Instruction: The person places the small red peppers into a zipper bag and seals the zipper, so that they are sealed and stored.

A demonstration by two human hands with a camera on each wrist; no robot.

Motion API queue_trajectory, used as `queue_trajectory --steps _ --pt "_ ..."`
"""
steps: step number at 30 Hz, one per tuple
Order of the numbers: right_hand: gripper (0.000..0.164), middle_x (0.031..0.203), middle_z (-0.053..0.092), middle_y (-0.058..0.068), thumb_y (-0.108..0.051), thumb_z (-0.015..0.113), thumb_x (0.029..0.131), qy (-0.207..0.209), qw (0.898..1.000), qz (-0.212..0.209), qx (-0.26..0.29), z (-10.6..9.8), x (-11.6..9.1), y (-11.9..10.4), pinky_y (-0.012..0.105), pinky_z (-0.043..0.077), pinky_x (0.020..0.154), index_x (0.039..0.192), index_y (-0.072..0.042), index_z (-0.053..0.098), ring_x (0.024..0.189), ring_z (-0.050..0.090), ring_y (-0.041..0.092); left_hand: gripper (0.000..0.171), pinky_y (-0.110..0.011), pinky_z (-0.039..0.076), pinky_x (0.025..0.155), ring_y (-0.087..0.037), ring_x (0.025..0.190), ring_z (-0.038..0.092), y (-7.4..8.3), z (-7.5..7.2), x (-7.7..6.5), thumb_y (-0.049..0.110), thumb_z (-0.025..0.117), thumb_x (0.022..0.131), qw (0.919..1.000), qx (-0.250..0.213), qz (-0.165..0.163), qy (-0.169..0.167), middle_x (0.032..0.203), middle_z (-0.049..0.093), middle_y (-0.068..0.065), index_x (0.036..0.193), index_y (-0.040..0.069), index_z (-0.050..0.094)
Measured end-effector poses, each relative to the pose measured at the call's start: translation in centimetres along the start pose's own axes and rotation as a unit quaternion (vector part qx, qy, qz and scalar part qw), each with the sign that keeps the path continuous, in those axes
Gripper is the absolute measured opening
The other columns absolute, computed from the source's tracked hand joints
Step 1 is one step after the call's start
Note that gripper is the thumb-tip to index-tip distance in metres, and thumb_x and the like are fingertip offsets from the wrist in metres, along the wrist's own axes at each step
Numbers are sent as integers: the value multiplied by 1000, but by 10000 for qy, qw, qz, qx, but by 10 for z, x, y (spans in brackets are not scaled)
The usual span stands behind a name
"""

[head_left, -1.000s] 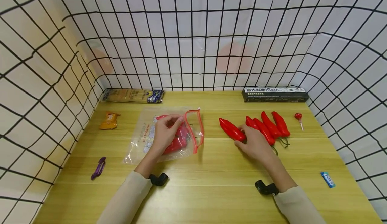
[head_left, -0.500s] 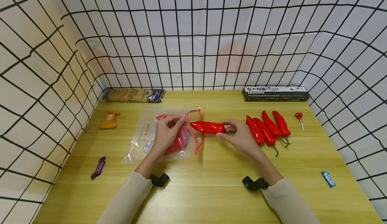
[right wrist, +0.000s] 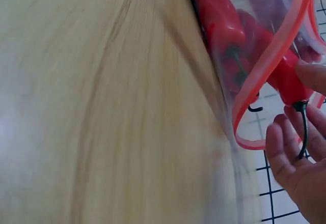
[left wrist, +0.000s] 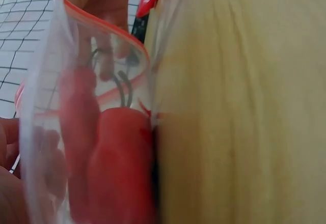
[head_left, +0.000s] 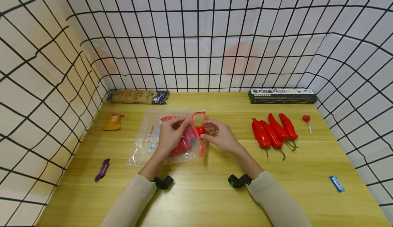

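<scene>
A clear zip bag [head_left: 139,148] with a red zip edge lies on the table, its mouth facing right and standing open. Several red chili peppers [left wrist: 122,158] are inside it, seen through the plastic. My left hand [head_left: 168,136] pinches the bag's upper layer near the mouth. At the opening, my right hand [head_left: 223,137] holds another red chili pepper [right wrist: 293,84] near its stem end. Most of that pepper is within the bag, and its green stem [right wrist: 305,130] points out toward my palm. More loose chili peppers [head_left: 274,132] lie side by side to the right.
At the back stand a noodle packet [head_left: 135,96] on the left and a black pasta box [head_left: 282,96] on the right. An orange-wrapped snack [head_left: 113,122] and a purple candy [head_left: 102,169] lie left. A lollipop [head_left: 306,119] and a blue-white packet [head_left: 337,184] lie right.
My right hand has picked up a chili pepper from the right, carried it left, turned its tip leftward and slid it into the bag's mouth. My left hand has stayed on the bag.
</scene>
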State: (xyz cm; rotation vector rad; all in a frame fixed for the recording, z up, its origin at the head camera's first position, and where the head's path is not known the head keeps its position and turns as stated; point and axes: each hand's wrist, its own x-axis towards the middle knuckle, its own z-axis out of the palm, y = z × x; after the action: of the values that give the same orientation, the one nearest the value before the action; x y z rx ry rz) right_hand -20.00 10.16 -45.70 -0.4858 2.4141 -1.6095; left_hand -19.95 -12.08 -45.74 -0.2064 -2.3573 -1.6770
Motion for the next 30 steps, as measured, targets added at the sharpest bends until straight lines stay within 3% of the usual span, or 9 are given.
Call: queue_trajectory --steps 6,13,19,24,30 --pt "58 132 57 5 -30 74 87 154 9993 85 327 -1 -1 6 45 49 100 136 -12 49 121 56 25 22 -21 52 71 -13 80 63 -6 6 -3 42 70 88 9991 -187 -311 -212 93 73 6 100 24 76" --pt "51 145 44 21 -40 41 104 339 9902 -46 1354 -25 -22 8 53 41 106 142 -6 39 133 44 34 22 -22 53 71 -14 80 64 -10 8 -3 42 70 87 9990 -264 -328 -167 93 74 5 99 24 76" --pt "54 149 40 20 -42 28 106 105 9855 -315 1664 -40 -42 5 56 33 111 146 -6 31 139 37 39 22 -23 53 73 -13 82 64 -10 7 -2 44 69 88 9989 -232 -350 -194 94 73 6 99 26 75" --pt "51 154 34 18 -38 25 107 -239 9834 -397 1754 -34 -51 2 54 28 114 150 -11 25 144 31 37 22 -23 53 75 -13 83 65 -10 8 -2 44 69 88 9990 -204 -359 -192 95 73 7 99 26 75" --pt "49 156 32 17 -38 22 108 -261 9834 -527 1719 -14 -59 -6 53 27 115 151 -15 24 145 29 34 20 -22 53 73 -13 83 64 -6 9 -2 37 70 89 9994 -136 -252 -167 95 74 4 100 21 76"
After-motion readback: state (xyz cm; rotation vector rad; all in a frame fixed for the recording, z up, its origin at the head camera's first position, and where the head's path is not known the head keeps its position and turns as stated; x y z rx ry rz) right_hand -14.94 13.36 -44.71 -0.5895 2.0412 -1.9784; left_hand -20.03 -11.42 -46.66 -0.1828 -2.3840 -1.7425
